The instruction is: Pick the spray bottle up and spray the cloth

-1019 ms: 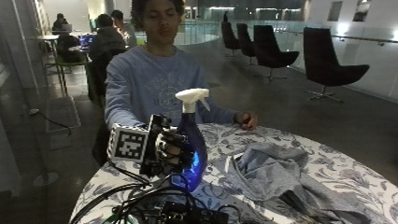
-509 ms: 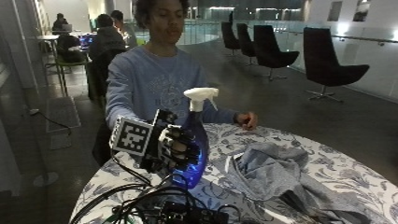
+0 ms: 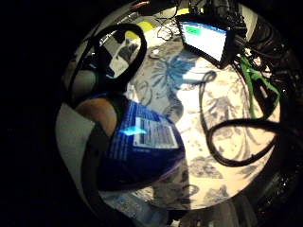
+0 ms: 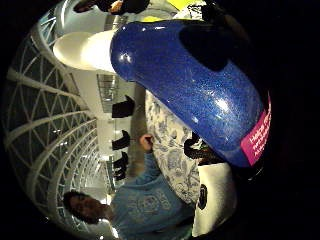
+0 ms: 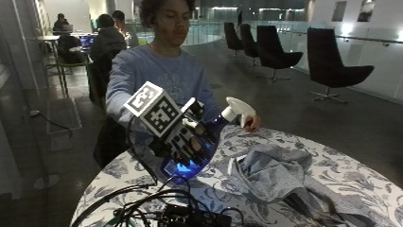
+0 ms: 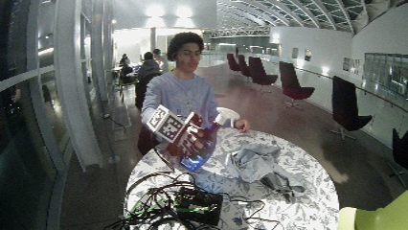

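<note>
Blue spray bottle (image 5: 200, 144), tilted, in gloved hand (image 5: 182, 142)

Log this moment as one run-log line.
right hand: grips spray bottle, lifted, tilted | nozzle toward cloth | cloth: crumpled on table | spray: none seen

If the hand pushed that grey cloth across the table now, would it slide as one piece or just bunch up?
Probably bunch. The grey cloth lies crumpled in soft folds on the table, so it looks floppy, not stiff. It seems light and thin, so a push would likely ruck up the near edge first. The right hand grips the spray bottle anyway, tilted above the table.
</note>
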Tool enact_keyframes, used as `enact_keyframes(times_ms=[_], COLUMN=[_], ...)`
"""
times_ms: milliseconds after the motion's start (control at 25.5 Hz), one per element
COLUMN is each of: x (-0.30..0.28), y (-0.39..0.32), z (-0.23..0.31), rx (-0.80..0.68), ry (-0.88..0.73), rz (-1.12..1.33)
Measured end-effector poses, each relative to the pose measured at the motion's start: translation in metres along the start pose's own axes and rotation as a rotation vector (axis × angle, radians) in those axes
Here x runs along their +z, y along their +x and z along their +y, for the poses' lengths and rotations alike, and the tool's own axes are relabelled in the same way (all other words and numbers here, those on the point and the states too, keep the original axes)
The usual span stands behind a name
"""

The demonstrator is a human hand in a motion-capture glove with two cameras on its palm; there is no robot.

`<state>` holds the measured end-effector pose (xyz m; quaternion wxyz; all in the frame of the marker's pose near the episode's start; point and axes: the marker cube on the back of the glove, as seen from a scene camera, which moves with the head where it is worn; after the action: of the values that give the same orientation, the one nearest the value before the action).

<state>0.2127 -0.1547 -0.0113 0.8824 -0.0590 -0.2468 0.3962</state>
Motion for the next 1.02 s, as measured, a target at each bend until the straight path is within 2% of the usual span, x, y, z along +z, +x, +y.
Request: enact_keyframes(times_ms=[353, 1019], x=[0.016, 0.019], y=[-0.019, -0.044], z=[-0.015, -0.024], rx=[0.059, 0.132], ry=[-0.171, -0.242], rz=[0.208, 0.403])
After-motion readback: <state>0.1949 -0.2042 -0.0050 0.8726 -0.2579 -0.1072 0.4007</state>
